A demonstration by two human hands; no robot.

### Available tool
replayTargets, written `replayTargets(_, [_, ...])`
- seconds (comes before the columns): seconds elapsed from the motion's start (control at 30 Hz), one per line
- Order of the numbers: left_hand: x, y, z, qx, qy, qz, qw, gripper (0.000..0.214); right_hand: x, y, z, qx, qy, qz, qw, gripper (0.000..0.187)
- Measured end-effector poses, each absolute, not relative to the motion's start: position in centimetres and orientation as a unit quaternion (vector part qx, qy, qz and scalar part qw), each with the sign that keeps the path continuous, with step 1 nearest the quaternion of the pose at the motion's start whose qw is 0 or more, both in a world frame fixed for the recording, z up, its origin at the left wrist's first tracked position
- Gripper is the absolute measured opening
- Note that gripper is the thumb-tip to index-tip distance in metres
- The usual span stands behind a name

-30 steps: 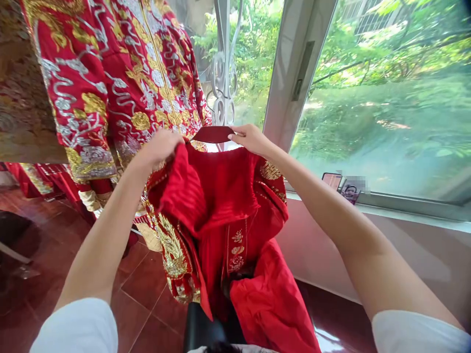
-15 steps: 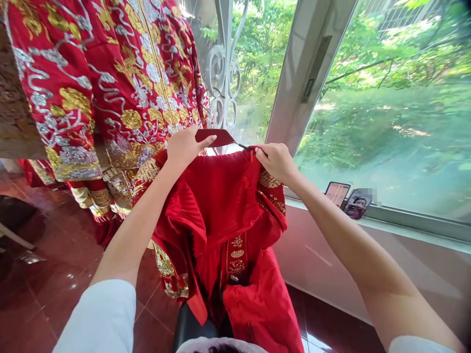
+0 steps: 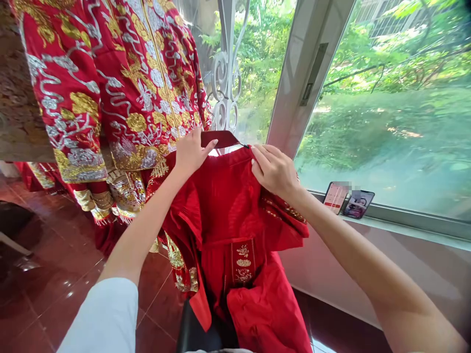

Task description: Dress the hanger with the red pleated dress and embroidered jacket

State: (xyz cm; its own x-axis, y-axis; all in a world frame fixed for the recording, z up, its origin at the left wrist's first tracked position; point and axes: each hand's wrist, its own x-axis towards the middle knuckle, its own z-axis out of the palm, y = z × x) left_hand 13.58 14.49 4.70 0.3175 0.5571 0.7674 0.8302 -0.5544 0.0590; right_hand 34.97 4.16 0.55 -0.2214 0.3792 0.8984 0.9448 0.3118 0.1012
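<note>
**Clasping a hanger (image 3: 224, 140) with the left hand (image 3: 189, 153), pinching a red garment (image 3: 226, 201) with the right hand (image 3: 274, 169)**

Set against a window (image 3: 382, 122) filling the right of the frame, and a jacket (image 3: 147, 83) hanging at upper left, red with gold and silver embroidery. Held up at the centre, the red garment — spread open over pleated red inside fabric, with gold decoration on both sides and an embroidered panel (image 3: 243, 262) below. At lower centre, touching red cloth (image 3: 268, 309), too overlapped to tell apart from the garment. Gripped by its left part, with the thumb across the front: the dark red hanger, just above the garment's top edge. Pinched near the hanger's right end: that same edge. Right of centre, propped on the window ledge (image 3: 401, 231) — two phones (image 3: 335, 197).
</note>
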Motion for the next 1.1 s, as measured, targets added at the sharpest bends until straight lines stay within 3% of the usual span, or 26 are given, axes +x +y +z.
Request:
replayTargets(0.17, [10.3, 10.5, -1.1, -0.677, -0.515, -0.474, 0.226, 0.061, 32.9, 0.4, -2.5, -0.607, -0.593, -0.348, 0.398, 0.029])
replayTargets(0.3, [7.9, 9.8, -4.7, -0.671, -0.571, -0.416, 0.225, 0.035, 31.3, 1.1, -4.2, -0.763, -0.503, -0.248, 0.321, 0.043])
replayTargets(0.37, [7.3, 9.8, -5.0, -0.703, -0.561, -0.371, 0.23, 0.032, 30.9, 2.0, -4.3, -0.792, -0.49, -0.203, 0.302, 0.037])
replayTargets(0.47, [7.0, 9.0, -3.9, -0.739, -0.546, -0.352, 0.177, 0.032, 30.5, 2.4, -3.7, -0.769, -0.51, -0.158, 0.352, 0.024])
replayTargets(0.63, [8.4, 7.1, -1.8, -0.745, -0.495, -0.446, 0.002, 0.035, 27.9, 1.0, -2.7, -0.699, -0.516, -0.154, 0.471, 0.029])
replayTargets(0.87, [11.1, 9.2, -2.4, -0.738, -0.487, -0.466, -0.029, 0.033, 25.1, 4.7, -4.1, -0.726, -0.505, -0.114, 0.452, 0.025])
replayTargets(1.0, [10.4, 8.8, -5.6, -0.716, -0.531, -0.453, 0.001, 0.011, 25.0, 4.9, -7.5, -0.716, -0.5, -0.07, 0.481, 0.018])
replayTargets(1.1, [9.0, 8.2, -9.1, -0.661, -0.619, -0.424, -0.018, 0.035, 25.3, 3.8, -11.2, -0.727, -0.468, -0.031, 0.502, 0.018])
